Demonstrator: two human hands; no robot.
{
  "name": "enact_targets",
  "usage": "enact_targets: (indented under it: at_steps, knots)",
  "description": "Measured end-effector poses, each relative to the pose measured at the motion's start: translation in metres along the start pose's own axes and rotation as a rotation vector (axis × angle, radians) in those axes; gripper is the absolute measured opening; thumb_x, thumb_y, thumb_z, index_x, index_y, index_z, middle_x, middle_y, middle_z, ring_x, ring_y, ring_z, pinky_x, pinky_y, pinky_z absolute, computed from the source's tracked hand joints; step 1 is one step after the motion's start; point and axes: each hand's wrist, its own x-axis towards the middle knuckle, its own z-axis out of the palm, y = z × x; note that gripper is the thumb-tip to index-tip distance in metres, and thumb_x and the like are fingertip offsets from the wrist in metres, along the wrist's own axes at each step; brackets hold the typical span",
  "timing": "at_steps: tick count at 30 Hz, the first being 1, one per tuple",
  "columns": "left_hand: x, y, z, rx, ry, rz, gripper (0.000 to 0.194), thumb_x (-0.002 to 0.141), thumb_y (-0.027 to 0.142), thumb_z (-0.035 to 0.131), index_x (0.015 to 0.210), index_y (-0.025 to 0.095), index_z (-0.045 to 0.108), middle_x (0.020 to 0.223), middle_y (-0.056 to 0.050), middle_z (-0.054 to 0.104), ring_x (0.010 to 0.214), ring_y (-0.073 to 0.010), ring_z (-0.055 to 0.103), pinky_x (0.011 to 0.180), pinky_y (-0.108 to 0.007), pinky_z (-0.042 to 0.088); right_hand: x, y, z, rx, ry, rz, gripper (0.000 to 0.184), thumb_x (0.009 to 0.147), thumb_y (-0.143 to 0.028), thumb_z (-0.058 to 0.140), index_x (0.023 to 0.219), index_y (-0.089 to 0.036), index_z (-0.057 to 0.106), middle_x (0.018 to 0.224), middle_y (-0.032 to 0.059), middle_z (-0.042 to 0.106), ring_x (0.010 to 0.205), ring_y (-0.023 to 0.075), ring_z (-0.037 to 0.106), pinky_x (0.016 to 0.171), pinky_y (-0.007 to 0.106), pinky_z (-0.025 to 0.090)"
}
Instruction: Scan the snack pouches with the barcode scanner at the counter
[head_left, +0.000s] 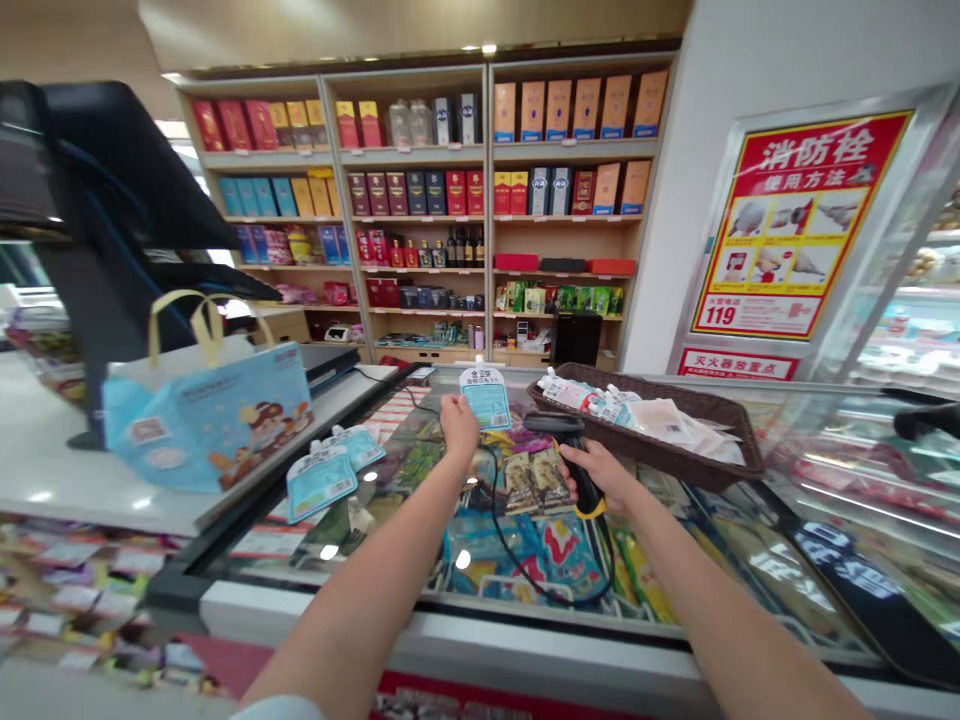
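My left hand [459,424] pinches the edge of a light-blue and white spouted pouch [487,400], held upright above the glass freezer top [427,480]. In my right hand [600,473] is a black and yellow barcode scanner [581,460], its head turned toward the pouch. A black cable [517,575] loops from the scanner's handle over the glass. To the left, similar blue pouches [322,482] lie on the freezer top. A brown basket [720,475] with several white and reddish packets [615,405] stands beyond my right hand.
On the left counter stand a light-blue shopping bag [217,420] and a dark checkout monitor [135,160]. Packaged goods [540,485] show through the freezer glass. Shelves of boxed bottles [420,195] line the back. A red hydrant sign [802,220] hangs at the right.
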Motion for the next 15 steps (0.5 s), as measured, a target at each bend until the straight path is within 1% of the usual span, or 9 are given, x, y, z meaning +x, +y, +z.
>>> enact_targets:
  at_steps: [3,6,9,12,15]
  knots:
    - [0.023,-0.024,-0.045,0.043,0.084,-0.027,0.015,0.088,0.021,0.041,0.074,0.023,0.040,0.074,-0.003,0.056,0.078,-0.0184,0.058,0.077,-0.030,0.044,0.014,0.003,0.039,0.005,-0.063,0.033,0.039,0.064,-0.045,0.075,0.076,-0.020,0.047,0.053,-0.0064,0.055,0.038,0.0077,0.047,0.035,0.022,0.044]
    - [0.045,-0.052,-0.092,0.082,0.182,-0.056,0.013,0.086,0.020,0.042,0.074,0.023,0.041,0.076,-0.003,0.057,0.080,-0.0191,0.058,0.078,-0.030,0.045,0.029,0.009,0.079,0.011,-0.118,0.061,0.042,0.063,-0.045,0.076,0.083,-0.020,0.049,0.053,-0.0074,0.055,0.038,0.0079,0.048,0.035,0.021,0.043]
    - [0.061,-0.078,-0.136,0.133,0.230,-0.070,0.013,0.084,0.021,0.044,0.072,0.023,0.041,0.075,-0.003,0.057,0.080,-0.0206,0.059,0.080,-0.032,0.046,0.043,0.018,0.117,-0.003,-0.213,0.074,0.045,0.060,-0.048,0.076,0.084,-0.020,0.049,0.052,-0.0080,0.055,0.037,0.0075,0.047,0.035,0.021,0.043]
    - [0.070,-0.099,-0.171,0.204,0.245,-0.076,0.012,0.082,0.022,0.046,0.070,0.023,0.043,0.072,-0.004,0.058,0.080,-0.0230,0.061,0.082,-0.035,0.047,0.055,0.025,0.151,-0.030,-0.280,0.067,0.046,0.059,-0.049,0.076,0.081,-0.020,0.048,0.052,-0.0077,0.056,0.037,0.0072,0.047,0.036,0.020,0.043]
    - [0.075,-0.113,-0.194,0.258,0.241,-0.069,0.008,0.079,0.022,0.049,0.071,0.022,0.049,0.070,-0.005,0.061,0.080,-0.0254,0.063,0.083,-0.038,0.047,0.062,0.031,0.178,-0.054,-0.335,0.069,0.046,0.060,-0.049,0.075,0.083,-0.020,0.048,0.052,-0.0075,0.056,0.038,0.0080,0.049,0.036,0.020,0.043]
